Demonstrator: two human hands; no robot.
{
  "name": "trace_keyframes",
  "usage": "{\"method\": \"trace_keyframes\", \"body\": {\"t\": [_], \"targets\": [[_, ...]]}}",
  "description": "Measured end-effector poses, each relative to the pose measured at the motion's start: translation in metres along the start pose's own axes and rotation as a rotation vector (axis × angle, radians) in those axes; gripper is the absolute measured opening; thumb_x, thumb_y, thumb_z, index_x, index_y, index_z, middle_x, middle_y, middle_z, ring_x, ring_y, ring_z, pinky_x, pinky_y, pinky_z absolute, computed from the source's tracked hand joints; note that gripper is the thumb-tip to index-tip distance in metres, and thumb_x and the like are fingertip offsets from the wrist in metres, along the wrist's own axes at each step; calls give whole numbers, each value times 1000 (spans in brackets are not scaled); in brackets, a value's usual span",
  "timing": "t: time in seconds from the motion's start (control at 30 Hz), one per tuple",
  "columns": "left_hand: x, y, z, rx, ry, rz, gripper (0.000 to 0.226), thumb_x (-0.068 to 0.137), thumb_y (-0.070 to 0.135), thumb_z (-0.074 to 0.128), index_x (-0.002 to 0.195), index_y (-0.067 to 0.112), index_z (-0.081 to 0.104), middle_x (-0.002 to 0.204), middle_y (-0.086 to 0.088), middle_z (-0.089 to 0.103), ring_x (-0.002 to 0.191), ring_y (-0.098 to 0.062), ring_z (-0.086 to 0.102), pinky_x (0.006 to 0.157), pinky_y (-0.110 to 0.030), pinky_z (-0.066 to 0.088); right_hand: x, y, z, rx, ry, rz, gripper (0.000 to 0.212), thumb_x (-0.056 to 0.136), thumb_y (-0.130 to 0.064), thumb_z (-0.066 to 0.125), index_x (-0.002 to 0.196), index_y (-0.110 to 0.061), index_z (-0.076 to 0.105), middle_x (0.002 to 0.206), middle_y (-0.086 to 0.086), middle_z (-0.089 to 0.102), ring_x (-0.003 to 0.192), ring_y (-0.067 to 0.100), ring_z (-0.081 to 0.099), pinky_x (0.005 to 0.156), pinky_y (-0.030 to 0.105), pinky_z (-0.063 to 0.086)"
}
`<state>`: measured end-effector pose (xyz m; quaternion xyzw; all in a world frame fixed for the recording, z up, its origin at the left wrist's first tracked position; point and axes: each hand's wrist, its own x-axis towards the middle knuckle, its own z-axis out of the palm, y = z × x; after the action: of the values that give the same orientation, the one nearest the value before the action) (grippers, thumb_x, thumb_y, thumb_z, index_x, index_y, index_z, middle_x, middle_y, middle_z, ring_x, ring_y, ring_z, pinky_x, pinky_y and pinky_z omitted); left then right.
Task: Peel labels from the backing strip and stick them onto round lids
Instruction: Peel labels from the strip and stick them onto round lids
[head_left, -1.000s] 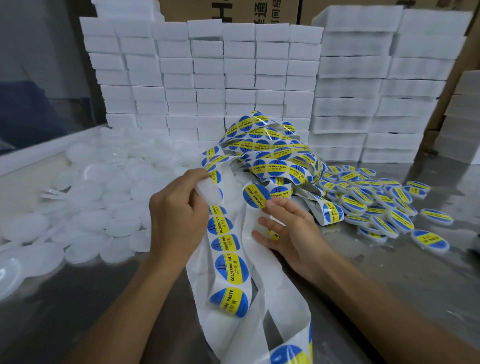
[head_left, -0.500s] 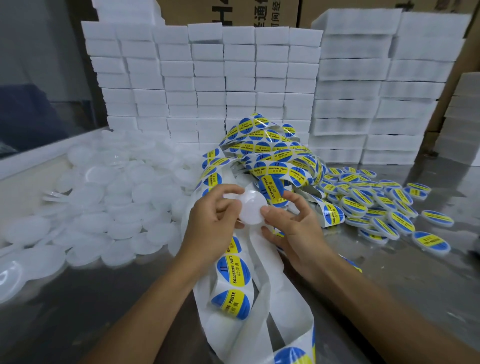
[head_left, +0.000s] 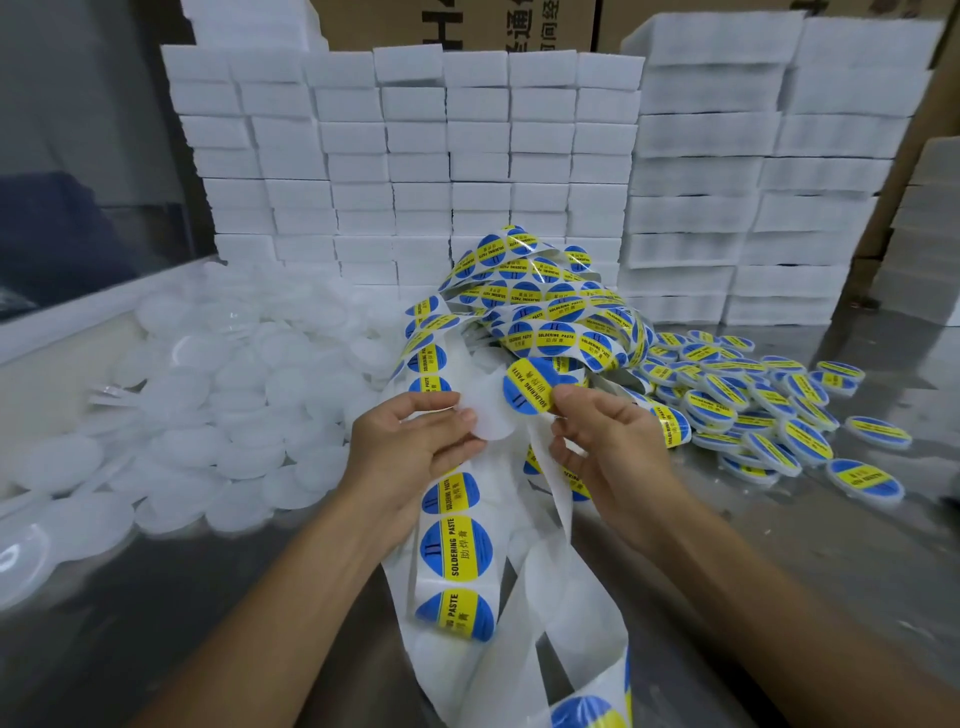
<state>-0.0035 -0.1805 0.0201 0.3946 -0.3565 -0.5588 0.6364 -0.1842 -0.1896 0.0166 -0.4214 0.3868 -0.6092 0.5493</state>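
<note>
The left hand (head_left: 415, 447) was closed on a plain white lid (head_left: 491, 415), pinching its left edge between thumb and fingertips and holding it up above the table (head_left: 779, 545). The right hand (head_left: 608, 447) gripped a round blue and yellow label (head_left: 530, 387) by its right edge, thumb on top, and the label lay over the upper right part of the lid, touching it, with its left half overlapping the white face. The words "soldering paste" ran along the yellow band. Below the hands the white backing strip (head_left: 457, 551) hung down toward the camera, carrying several more labels in a row, and a bare length of strip curled away beside it on the right. Behind the hands a tangled heap of label strip (head_left: 545, 306) sat in the middle of the table. To the left lay a wide pile of unlabelled lids (head_left: 218, 395), white and partly see-through, spread loosely over one another. To the right lay a pile of labelled lids (head_left: 753, 405), blue and yellow faces up or tilted, some resting apart from the rest near the table's right side. At the back stood stacks of white foam blocks (head_left: 467, 145) in neat columns, with brown cardboard boxes (head_left: 457, 21) behind them.
</note>
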Motion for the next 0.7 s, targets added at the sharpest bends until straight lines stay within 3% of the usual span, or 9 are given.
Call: {"method": "trace_keyframes", "body": {"t": [0.17,0.5,0.63,0.7], "targets": [[0,-1,1,11,-28,-3,22,73,-3,75,93,3,66,82,-14,76,81,-26,75,63,-25,58,-6,6,9,-78,-23,-2,6,85,-10,73,87,-6,76,74,3,71,59,8,59,71,30,54],[-1,0,2,59,-34,23,36,54,9,80,87,4,68,84,-15,76,80,-27,75,62,-25,58,-10,7,12,-67,-57,5,9,75,-13,76,70,-18,80,77,6,76,63,7,62,73,29,54],[-1,0,1,72,-38,23,31,60,5,81,88,4,68,85,-16,75,81,-28,75,63,-25,58,-10,7,11,-70,-56,11,10,64,-22,77,72,-17,80,80,9,76,66,10,63,74,31,54],[-2,0,2,78,-38,31,23,67,-1,79,87,4,68,84,-15,76,80,-28,75,63,-25,58,-9,8,11,-86,-52,13,6,68,-21,78,73,-17,80,81,9,76,67,11,63,76,32,54]]}}
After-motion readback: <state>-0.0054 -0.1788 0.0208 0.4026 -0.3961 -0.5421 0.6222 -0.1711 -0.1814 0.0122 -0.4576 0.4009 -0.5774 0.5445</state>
